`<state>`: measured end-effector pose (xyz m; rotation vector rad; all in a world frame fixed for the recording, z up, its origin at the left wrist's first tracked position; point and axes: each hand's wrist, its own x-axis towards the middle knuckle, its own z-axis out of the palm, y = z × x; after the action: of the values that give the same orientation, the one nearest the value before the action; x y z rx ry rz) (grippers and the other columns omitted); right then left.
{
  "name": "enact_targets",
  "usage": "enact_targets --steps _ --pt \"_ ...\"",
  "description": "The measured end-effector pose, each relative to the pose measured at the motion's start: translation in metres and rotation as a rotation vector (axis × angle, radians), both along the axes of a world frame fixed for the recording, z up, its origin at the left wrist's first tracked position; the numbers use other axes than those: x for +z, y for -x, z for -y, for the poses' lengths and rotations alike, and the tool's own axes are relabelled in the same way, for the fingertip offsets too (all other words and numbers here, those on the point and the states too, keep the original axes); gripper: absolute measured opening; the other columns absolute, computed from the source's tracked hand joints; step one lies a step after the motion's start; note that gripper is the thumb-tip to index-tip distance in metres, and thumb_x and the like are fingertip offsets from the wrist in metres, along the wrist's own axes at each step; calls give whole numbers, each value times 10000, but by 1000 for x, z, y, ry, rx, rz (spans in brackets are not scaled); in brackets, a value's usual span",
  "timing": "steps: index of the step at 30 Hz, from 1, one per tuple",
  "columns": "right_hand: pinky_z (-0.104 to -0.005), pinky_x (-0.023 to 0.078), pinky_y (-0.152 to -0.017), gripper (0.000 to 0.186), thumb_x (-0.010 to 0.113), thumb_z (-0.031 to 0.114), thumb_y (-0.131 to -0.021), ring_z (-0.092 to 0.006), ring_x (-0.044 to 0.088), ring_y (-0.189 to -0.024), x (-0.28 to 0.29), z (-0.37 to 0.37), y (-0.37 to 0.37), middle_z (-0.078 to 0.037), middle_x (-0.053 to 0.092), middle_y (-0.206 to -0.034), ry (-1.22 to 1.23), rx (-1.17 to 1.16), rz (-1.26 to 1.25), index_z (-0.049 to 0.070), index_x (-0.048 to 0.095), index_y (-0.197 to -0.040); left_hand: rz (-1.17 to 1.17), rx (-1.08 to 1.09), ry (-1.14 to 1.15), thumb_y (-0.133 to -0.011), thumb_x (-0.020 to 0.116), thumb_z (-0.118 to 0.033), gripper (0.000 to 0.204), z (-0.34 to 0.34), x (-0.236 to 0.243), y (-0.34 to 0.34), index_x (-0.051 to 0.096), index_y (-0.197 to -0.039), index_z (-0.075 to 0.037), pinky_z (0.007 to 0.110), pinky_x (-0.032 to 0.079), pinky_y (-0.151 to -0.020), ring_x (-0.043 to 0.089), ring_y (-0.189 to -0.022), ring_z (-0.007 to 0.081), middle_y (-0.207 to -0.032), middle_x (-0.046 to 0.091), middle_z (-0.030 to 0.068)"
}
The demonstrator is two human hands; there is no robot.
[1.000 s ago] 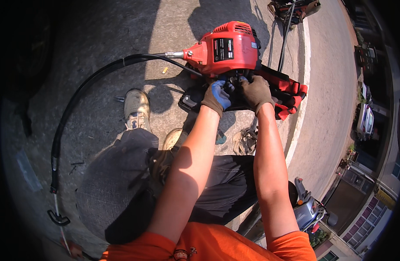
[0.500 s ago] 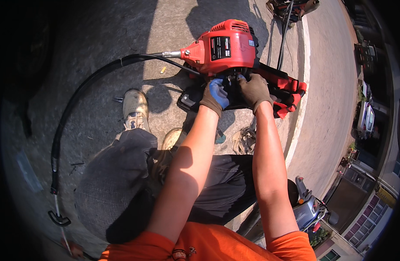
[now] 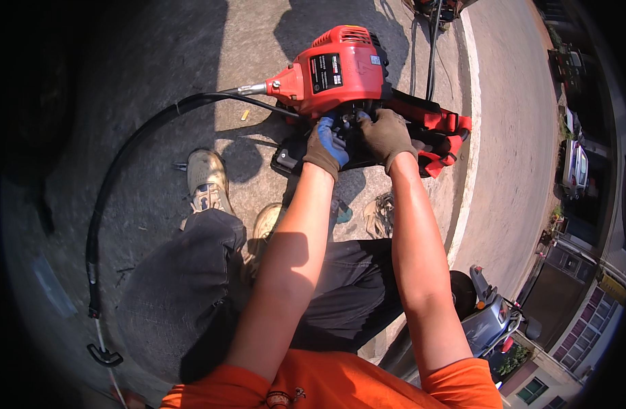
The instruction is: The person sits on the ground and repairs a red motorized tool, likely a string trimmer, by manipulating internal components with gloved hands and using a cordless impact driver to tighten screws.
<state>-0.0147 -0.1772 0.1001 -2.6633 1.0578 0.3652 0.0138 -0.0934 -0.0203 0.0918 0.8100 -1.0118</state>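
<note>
A red backpack brush-cutter engine lies on the concrete, its black underside facing me. My left hand, in a brown glove with blue palm, is at the dark parts under the red cover, fingers curled. Beside it my right hand, gloved alike, has its fingers bent in at the same dark parts. The fingertips of both hands are partly hidden, and what they grip cannot be made out. From the engine's metal collar a black flexible shaft curves left and down. Red and black straps lie right of my right hand.
A dark machine with a black hose stands beyond, near the white kerb. A crumpled bundle lies below my hands. A parked motorbike is at lower right. My shoes are left of the engine.
The whole view has shifted slightly, so the engine and hands appear a little further left. My left fingers have turned more inward under the engine; both hands stay at the same spot.
</note>
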Motion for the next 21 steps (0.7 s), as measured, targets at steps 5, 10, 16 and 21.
enact_targets --steps 5,10,16,21 --pt "-468 486 -924 443 606 380 -887 -422 626 -1037 6 -8 -7 -295 655 -1041 -36 -9 -21 -34 669 -1031 -60 -30 25 -982 557 -300 264 3 -3 -5 671 -1100 -94 445 517 -945 673 -961 243 -1044 713 82" --pt "-479 484 -919 373 574 327 -877 -420 629 -1018 9 -4 -4 -279 667 -1007 -38 -11 -25 -25 685 -934 -93 -72 -154 -957 605 -264 219 14 -12 3 682 -1040 -77 441 520 -924 663 -933 240 -1008 711 82" --pt "-467 476 -953 422 575 367 -877 -400 635 -1046 10 -12 -12 -274 672 -1035 -105 5 22 -22 692 -990 59 15 417 -1000 404 -224 321 9 -77 -10 648 -1113 -47 447 475 -983 644 -998 274 -1043 693 139" --pt "-454 471 -978 468 550 393 -874 -385 631 -1084 21 9 21 -270 664 -1102 -172 -104 -77 -19 709 -1028 64 -121 146 -968 491 -154 235 29 -75 29 690 -1032 -48 367 547 -887 686 -905 227 -985 722 100"
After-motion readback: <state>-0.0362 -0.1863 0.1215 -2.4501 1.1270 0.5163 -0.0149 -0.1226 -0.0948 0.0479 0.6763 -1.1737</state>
